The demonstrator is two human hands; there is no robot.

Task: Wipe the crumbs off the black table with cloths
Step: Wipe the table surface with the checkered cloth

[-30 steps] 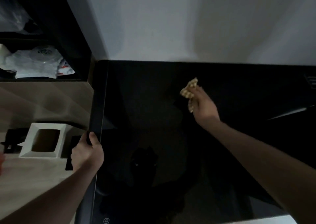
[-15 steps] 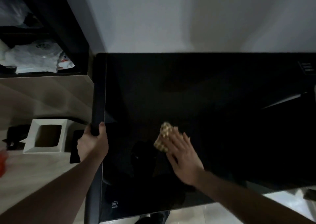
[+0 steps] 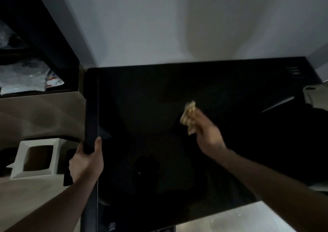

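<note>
The glossy black table (image 3: 142,98) fills the middle of the head view, pushed against a white wall. My right hand (image 3: 208,134) presses a crumpled yellow checked cloth (image 3: 189,115) onto the table's middle right area. The hand and cloth are blurred by motion. My left hand (image 3: 87,162) grips the table's left edge, thumb on top. In this dim light no crumbs can be made out on the dark surface.
A white open box (image 3: 35,158) stands on the pale floor left of the table. A dark shelf (image 3: 35,45) with white plastic bags (image 3: 26,77) sits at the upper left. A pale object (image 3: 316,97) lies at the table's right edge.
My right hand has swept the cloth from the near centre of the table back up and to the right. My left hand has kept its grip on the left edge.
</note>
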